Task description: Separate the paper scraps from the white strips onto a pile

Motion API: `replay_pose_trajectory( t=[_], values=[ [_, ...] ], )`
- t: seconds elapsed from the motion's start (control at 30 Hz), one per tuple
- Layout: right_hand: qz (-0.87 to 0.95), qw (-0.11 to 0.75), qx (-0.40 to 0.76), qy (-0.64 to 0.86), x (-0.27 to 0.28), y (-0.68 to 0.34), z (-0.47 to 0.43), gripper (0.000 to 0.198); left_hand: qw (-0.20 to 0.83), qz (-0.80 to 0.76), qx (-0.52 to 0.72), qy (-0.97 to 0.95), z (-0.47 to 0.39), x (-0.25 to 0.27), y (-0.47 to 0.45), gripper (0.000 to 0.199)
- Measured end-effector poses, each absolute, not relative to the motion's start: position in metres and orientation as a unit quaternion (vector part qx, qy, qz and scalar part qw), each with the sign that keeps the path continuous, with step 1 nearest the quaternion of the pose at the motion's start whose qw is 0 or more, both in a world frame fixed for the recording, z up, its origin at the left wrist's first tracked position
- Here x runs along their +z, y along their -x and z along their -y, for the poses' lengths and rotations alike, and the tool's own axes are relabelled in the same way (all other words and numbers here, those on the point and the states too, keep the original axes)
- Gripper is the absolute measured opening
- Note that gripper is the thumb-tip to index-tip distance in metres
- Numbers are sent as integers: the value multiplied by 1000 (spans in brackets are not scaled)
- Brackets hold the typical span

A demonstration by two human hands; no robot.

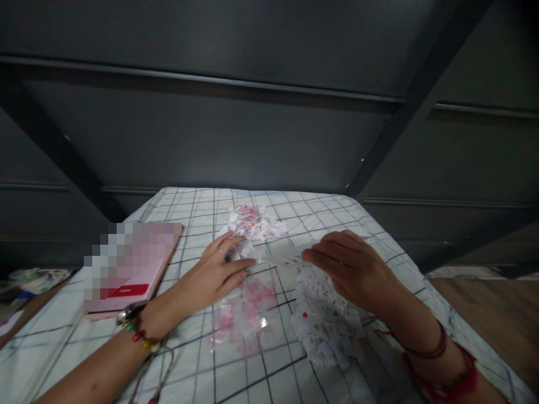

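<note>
My right hand (353,266) pinches one end of a thin, whitish, translucent strip (286,257) between thumb and fingers. The strip stretches leftward to the fingertips of my left hand (225,266). Those left fingers are bent around pale, crinkled material (243,251); what exactly they grip is unclear. Below my left fingers lie several small clear plastic packets with pink parts (246,314). Under my right hand spreads a heap of white scraps (324,325), seemingly paper. Farther back sits a pile of white and pink-red scraps (255,221).
A phone or tablet with a pink rim (166,269) lies left of my left forearm, partly blurred out. The white checked cloth (189,359) covers the surface. A dark panelled wall (236,140) rises behind it. Wooden floor (484,308) shows at the right.
</note>
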State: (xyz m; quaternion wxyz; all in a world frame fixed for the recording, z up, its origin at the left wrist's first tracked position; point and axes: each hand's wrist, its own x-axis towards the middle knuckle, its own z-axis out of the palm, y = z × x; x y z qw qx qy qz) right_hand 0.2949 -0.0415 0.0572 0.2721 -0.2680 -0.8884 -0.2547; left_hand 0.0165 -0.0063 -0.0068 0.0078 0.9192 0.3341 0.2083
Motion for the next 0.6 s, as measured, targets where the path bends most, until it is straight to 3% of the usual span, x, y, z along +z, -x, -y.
replay_pose_trajectory(
  t=[0.6],
  values=[
    [901, 277, -221, 251, 62, -292, 53, 25, 23, -366, 173, -914, 11, -4, -26, 34]
  ],
)
